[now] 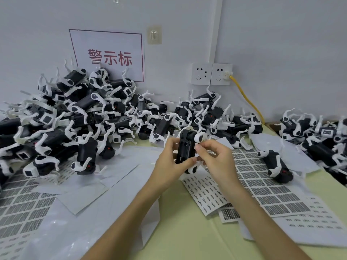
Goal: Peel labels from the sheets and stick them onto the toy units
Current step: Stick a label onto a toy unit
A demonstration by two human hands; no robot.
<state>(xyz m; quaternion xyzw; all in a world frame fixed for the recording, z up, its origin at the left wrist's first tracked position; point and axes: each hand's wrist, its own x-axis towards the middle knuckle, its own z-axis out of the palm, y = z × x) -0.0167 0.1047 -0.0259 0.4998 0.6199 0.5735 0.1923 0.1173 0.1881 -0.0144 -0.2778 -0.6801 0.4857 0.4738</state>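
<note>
One toy (185, 147) is held upright in the middle of the frame, above the bench (187, 231). It has a black, boxy body with rounded white leg joints at top and bottom. The left grip (169, 158), a bare hand, is curled round its left side with the thumb across the front. The right grip (214, 158) pinches its right edge with thumb and forefinger; whether a label sits between them is too small to tell. A second toy (276, 164) lies alone on its side at centre right. The rest lie in three tangled heaps, too many to count: a big heap (75, 119) at left, a smaller heap (206, 113) behind the hands and a third heap (315, 136) at the right edge. Overlapping label sheets cover much of the pale yellow-green bench: a grid sheet (262, 184) of dense grey rectangles at right, a small-label sheet (202, 192) under the hands, another grid sheet (22, 207) at lower left, and glossy bare backing (105, 203) between. The wall is plain white and meets a second wall in a corner. It carries one red-bordered sign (109, 55), one clear hook (154, 34) and two sockets (211, 73), with a yellow cable (246, 98) plugged into the right one.
</note>
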